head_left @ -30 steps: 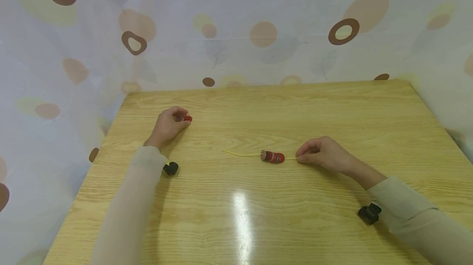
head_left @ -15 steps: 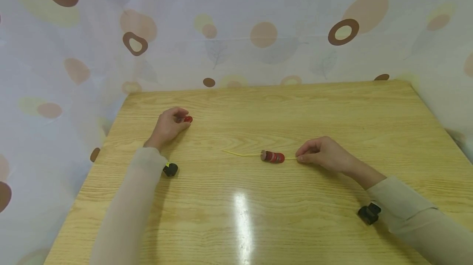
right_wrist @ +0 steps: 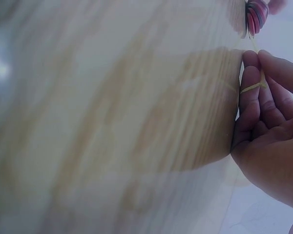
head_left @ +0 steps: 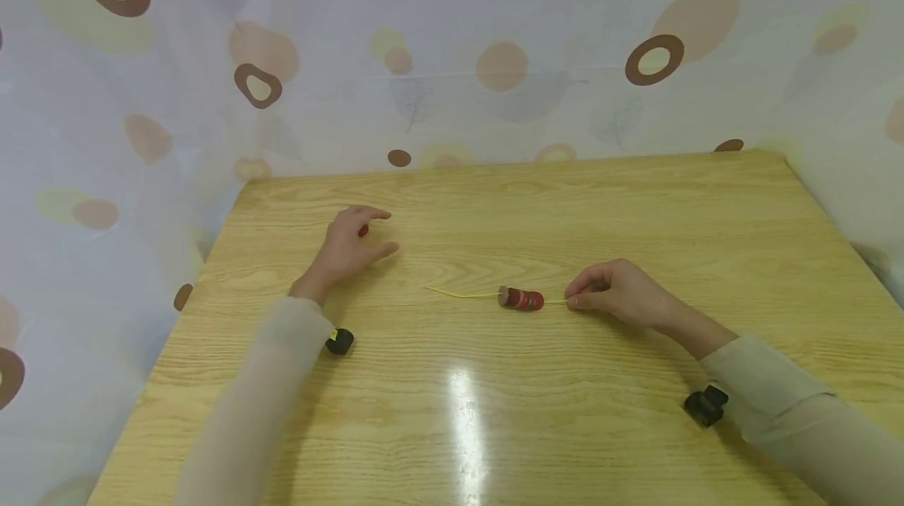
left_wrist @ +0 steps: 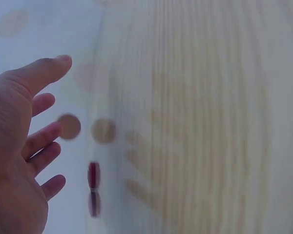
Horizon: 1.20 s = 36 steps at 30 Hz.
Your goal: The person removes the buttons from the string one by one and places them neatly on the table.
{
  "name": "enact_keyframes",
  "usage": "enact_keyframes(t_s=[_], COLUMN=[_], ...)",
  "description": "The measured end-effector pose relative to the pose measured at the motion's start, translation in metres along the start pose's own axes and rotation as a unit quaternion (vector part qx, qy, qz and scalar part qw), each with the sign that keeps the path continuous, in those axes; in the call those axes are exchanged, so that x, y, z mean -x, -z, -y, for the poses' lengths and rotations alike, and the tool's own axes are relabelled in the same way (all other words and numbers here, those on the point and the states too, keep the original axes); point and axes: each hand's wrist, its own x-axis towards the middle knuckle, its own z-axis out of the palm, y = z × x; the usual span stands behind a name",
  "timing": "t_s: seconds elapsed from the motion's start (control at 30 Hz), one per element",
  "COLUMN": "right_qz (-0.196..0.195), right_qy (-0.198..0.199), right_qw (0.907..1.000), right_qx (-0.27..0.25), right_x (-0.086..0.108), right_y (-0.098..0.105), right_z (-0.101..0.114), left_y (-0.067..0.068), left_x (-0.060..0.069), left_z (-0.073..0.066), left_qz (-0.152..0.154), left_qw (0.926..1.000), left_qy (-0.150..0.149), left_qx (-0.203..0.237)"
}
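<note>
Fingers and thumb spread apart, my left hand (head_left: 346, 247) hovers over the left part of the table and holds nothing. A small red piece (head_left: 363, 231) shows between its thumb and fingers in the head view. In the left wrist view this piece (left_wrist: 94, 174) sits on the table, apart from the fingertips. My right hand (head_left: 628, 298) pinches one end of a yellow string (head_left: 462, 296) between thumb and index finger. Several red and brown disc-shaped beads (head_left: 523, 300) are threaded together on that string. In the right wrist view the string (right_wrist: 253, 87) runs past the pinching fingers.
The wooden table (head_left: 600, 208) meets a patterned curtain (head_left: 438, 4) along its back and sides. The string's free end lies on the wood left of the beads. A small black camera (head_left: 340, 341) is worn at the left wrist, another (head_left: 706, 405) at the right.
My left hand has let go of the red piece, spread its fingers and shifted slightly right. The right hand, string and threaded beads stay where they were.
</note>
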Motion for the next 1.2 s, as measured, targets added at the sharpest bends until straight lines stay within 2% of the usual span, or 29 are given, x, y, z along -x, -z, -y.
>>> enact_keyframes(t_s=[0.13, 0.3, 0.37, 0.53, 0.73, 0.97, 1.2], right_qz=[-0.002, -0.003, -0.003, -0.002, -0.003, -0.004, -0.004], right_qy=[0.002, 0.003, 0.003, 0.005, 0.006, 0.002, 0.004], right_qw=[1.0000, 1.0000, 1.0000, 1.0000, 1.0000, 1.0000, 1.0000], right_qx=[-0.001, -0.006, -0.006, -0.007, -0.005, 0.001, -0.001], right_x=[-0.001, -0.001, -0.001, 0.000, 0.000, -0.001, -0.001], right_y=[0.001, 0.001, 0.001, 0.001, 0.001, 0.001, 0.001], right_z=[-0.002, -0.005, -0.005, -0.005, -0.005, -0.005, -0.003], left_y=[-0.007, -0.021, -0.027, -0.045, -0.066, -0.082, -0.094], left_x=[0.001, 0.005, 0.007, 0.012, 0.015, 0.017, 0.016], left_z=[-0.019, -0.040, -0.047, -0.065, -0.083, -0.101, -0.112], left_qz=[0.025, 0.062, 0.079, 0.109, 0.143, 0.166, 0.176], left_qw=[0.9994, 0.9959, 0.9939, 0.9908, 0.9848, 0.9805, 0.9771], left_qy=[-0.022, -0.037, -0.043, -0.069, -0.085, -0.099, -0.114], left_qx=[-0.004, 0.055, 0.064, 0.041, 0.048, 0.038, 0.035])
